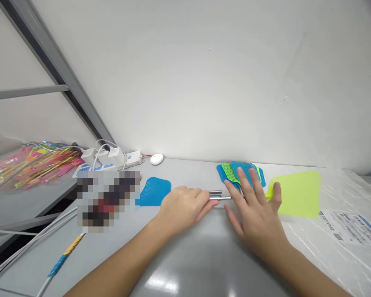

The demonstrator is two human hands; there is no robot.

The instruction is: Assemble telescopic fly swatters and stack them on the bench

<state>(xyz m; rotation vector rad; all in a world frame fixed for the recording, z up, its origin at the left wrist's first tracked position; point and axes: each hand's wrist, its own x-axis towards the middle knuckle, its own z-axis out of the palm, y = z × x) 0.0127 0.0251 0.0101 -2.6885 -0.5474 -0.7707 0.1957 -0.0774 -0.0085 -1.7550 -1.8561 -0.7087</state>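
On the grey table (pixel 200 251), near the wall (pixel 204 82), the left hand (pixel 185 206) is clamped around thin metal rods (pixel 220 198), whose ends stick out past its thumb side toward the right hand (pixel 258 214). That right hand is spread, fingers apart, palm down; whether its fingers touch anything below cannot be told. Just beyond its fingertips, partly covered by them, lies a stack of blue and green swatter heads (pixel 230 171). A yellow-green swatter head (pixel 299 196) lies flat to its right, its neck running under the little finger, and a blue swatter head (pixel 156 192) lies just left of the left hand. Which rods belong to which head is hidden by the hands.

The step in hand appears to be straightening the swatters by their rods, the left hand steadying while the right stays free to take hold. The next move seems to call for closing the right fingers on a rod or neck without dragging the stack askew, keeping the left grip firm. Clear plastic wrap (pixel 346 260) lies at the right, near enough to snag a swatter's edge.
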